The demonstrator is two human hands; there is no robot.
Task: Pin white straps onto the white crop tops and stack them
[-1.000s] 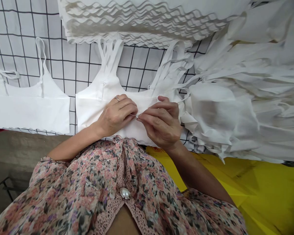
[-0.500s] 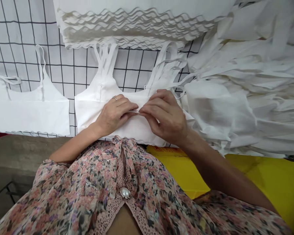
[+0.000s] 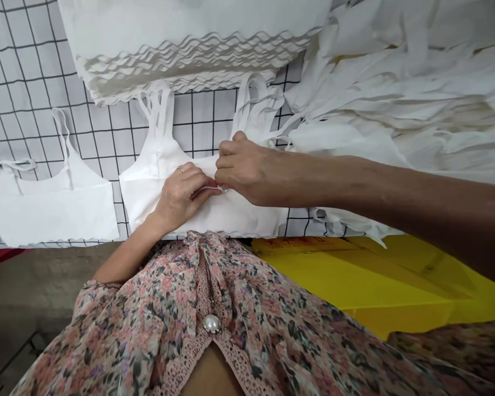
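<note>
A white camisole top (image 3: 239, 217) with a scalloped hem and thin straps lies on a wire grid, directly in front of me. My left hand (image 3: 183, 198), with a ring on one finger, rests on its front. A thin white cord (image 3: 209, 188) runs from the left fingertips across to my right hand (image 3: 241, 168). Those right fingers are curled at the cord's end, over the top edge of the camisole. The right forearm stretches in level from the right. The cord's far end is hidden under the right thumb.
A stack of scalloped white tops (image 3: 190, 60) lies above the hands. A heap of white straps and fabric (image 3: 396, 82) fills the upper right. Another camisole top (image 3: 49, 212) lies on the grid (image 3: 103, 137) at left. A yellow surface (image 3: 355, 280) lies lower right.
My right hand has moved up and left, and its forearm now lies nearly level across the view. The left hand stays on the camisole, and the whole scene has shifted with my head.
</note>
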